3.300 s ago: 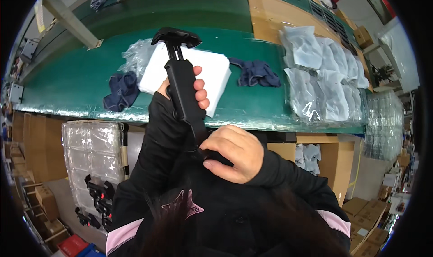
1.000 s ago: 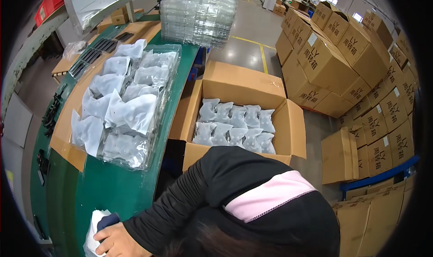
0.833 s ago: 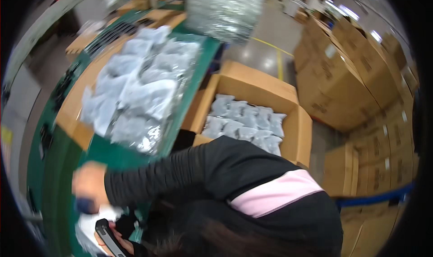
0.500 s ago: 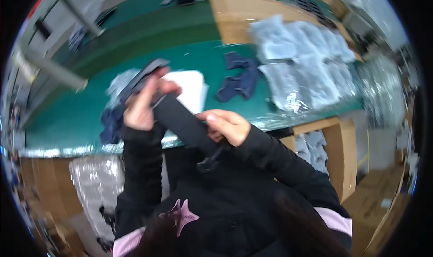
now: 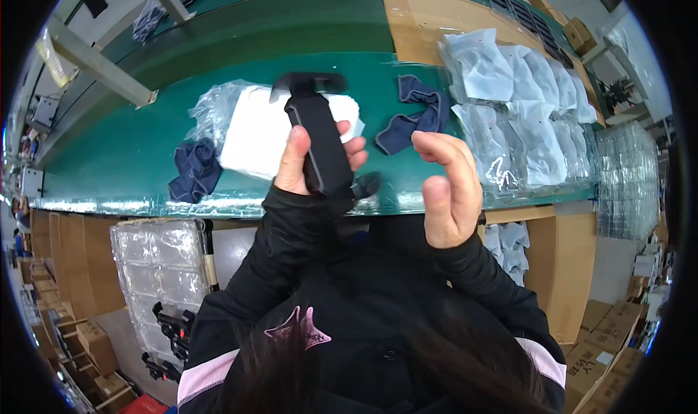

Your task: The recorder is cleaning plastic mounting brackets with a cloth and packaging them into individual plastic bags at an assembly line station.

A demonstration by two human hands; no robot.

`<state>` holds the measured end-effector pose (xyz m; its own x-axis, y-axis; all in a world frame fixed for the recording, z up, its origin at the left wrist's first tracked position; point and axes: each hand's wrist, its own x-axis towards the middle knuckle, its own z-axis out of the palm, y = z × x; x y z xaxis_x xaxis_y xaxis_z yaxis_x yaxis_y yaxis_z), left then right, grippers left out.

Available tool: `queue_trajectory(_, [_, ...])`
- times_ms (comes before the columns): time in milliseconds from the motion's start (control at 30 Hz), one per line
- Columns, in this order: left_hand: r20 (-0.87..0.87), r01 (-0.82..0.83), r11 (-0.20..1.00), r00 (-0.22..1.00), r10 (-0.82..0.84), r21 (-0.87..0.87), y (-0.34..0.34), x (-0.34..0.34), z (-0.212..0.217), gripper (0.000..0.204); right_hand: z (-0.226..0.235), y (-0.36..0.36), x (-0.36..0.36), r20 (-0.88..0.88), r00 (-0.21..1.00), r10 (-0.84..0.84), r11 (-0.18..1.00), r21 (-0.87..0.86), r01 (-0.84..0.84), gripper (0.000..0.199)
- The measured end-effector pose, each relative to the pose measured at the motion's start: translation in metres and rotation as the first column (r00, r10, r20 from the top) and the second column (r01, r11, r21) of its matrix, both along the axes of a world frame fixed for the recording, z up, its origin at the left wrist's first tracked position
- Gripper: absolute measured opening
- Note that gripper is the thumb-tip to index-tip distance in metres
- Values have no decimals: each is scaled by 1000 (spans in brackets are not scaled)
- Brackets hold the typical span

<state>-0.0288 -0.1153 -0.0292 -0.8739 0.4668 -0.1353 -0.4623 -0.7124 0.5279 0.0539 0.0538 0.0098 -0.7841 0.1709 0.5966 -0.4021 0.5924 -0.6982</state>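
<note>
Left hand (image 5: 309, 159) closed around a black T-headed handle (image 5: 318, 134); right hand (image 5: 449, 185) empty, fingers loosely curled, above the green bench (image 5: 109, 163).

The left hand (image 5: 309, 159) grips a long black plastic part (image 5: 320, 141) with a crosspiece at its far end, held upright over the green table (image 5: 131, 141). The right hand (image 5: 449, 185) hovers just right of it, fingers curled and holding nothing. Beyond the part lies a white pad (image 5: 254, 130) on crumpled clear film. A dark blue cloth (image 5: 195, 170) sits to the left (bunched up), another dark blue cloth (image 5: 414, 112) to the right. Further right, clear bagged items (image 5: 520, 101) lie in overlapping rows.
</note>
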Motion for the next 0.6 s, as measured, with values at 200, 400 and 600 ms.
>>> queue_trajectory(200, [-528, -285, 713, 838, -139, -640, 45, 12, -12, 71, -10, -1, 18, 391, 912, 122, 972, 138, -189, 89])
queue_trajectory(400, [-124, 513, 440, 537, -834, -737, 76, -38, -1, 60, -44, 72, 37, 274, 950, 152, 581, -802, 139, 56])
queue_trajectory(600, [-545, -603, 309, 256, -799, -736, 150, -61, -92, 21, -29, 64, 32, 71, 941, 331, 548, -826, -131, 57])
